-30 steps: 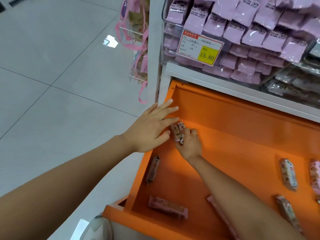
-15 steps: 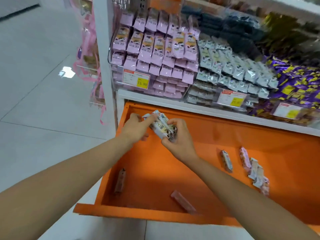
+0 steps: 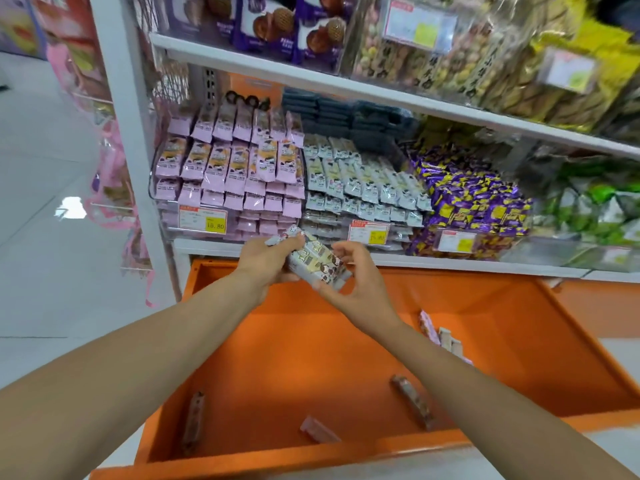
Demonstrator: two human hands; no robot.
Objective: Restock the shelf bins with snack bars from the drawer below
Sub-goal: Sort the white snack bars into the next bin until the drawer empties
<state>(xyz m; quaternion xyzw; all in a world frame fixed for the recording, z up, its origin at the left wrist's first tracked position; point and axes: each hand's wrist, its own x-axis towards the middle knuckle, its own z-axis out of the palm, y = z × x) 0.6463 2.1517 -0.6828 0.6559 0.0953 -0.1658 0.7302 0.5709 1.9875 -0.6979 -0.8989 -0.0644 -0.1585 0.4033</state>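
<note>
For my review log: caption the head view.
Left hand and right hand hold snack bars above the orange drawer.

You are looking over a pale glossy tiled floor (image 3: 38,278) stretching away on your left, light glinting off it in a bright patch (image 3: 71,206), a white shelf post (image 3: 128,98) rising beside it, pink ribboned bags (image 3: 107,202) hanging on its side
</note>
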